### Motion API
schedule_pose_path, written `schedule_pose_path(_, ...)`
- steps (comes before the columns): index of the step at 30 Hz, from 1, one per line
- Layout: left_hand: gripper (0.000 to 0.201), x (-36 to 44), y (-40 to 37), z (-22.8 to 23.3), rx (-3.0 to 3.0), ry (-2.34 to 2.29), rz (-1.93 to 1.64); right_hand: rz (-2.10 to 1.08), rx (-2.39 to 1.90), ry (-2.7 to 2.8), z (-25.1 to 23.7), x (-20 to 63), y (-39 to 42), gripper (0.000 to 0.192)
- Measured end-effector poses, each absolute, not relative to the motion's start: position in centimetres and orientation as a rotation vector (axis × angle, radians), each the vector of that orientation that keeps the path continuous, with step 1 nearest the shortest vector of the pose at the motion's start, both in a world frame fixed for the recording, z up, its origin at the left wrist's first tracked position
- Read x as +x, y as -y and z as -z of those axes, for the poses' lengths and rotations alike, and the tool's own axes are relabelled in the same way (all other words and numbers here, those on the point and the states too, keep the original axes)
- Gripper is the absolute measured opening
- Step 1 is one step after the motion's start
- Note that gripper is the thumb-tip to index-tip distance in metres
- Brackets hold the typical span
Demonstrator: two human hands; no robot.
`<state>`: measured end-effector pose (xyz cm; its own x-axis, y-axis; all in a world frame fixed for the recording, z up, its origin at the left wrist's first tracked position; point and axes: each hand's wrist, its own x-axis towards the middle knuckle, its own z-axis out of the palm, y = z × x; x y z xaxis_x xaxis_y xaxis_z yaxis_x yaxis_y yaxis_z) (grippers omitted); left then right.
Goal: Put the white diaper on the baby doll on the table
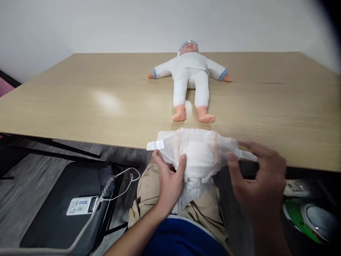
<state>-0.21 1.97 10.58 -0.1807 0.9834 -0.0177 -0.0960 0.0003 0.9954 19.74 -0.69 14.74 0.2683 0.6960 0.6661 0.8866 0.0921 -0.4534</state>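
A white disposable diaper (198, 153) is spread out at the table's front edge, its lower part hanging over my lap. My left hand (170, 181) grips its left side, with the thumb on top near the padded middle. A fastening tab (155, 145) sticks out past that hand. My right hand (259, 170), slightly blurred, is at the diaper's right wing; thumb and index finger stand apart around the right tab (247, 155). Beyond the diaper a baby doll (190, 76) in white clothes and a printed cap lies on its back, feet towards me.
The wooden table (106, 110) reaches back to a white wall. On my left, a black chair (61, 185) carries a white power bank (82, 205) with a cable (130, 181). A green and white round object (306, 217) sits low on the right.
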Motion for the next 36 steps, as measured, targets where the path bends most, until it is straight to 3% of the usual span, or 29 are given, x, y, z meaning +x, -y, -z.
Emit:
schedule_pose_path(6, 0.075, 0.0, -1.9, -10.2, 1.005, -1.211, -1.387, -0.118, -1.373, 2.032, -14.4, 15.7, -1.5, 0.049)
schedule_pose_path(12, 0.076, -1.1, -2.0, -9.9, 1.049, -1.222, -1.387, -0.06, -1.499, 2.197, -12.6, 15.7, -2.5, 0.059)
schedule_pose_path(20, 0.07, -5.7, -3.1, -10.6, 1.226, -1.32, -1.376, -0.004, -1.55, 2.217, -12.7, 15.2, -2.5, 0.056)
schedule_pose_path(26, 0.043, -9.5, -5.4, -12.4, 1.654, -1.455, -1.494, -0.032, -1.549, 2.222, -13.3, 15.1, -2.8, 0.058)
schedule_pose_path(31, 0.023, -10.6, -12.5, -15.3, 2.39, -1.323, -1.446, -0.07, -1.534, 2.233, -13.8, 15.0, -3.3, 0.058)
schedule_pose_path(33, 0.036, -10.0, -16.5, -16.5, 2.701, -1.26, -1.195, -0.096, -1.536, 2.242, -13.9, 15.0, -3.6, 0.06)
schedule_pose_path(36, 0.079, -8.1, -22.4, -18.3, 3.027, -1.112, -0.631, -0.146, -1.54, 2.255, -14.1, 15.1, -4.1, 0.062)
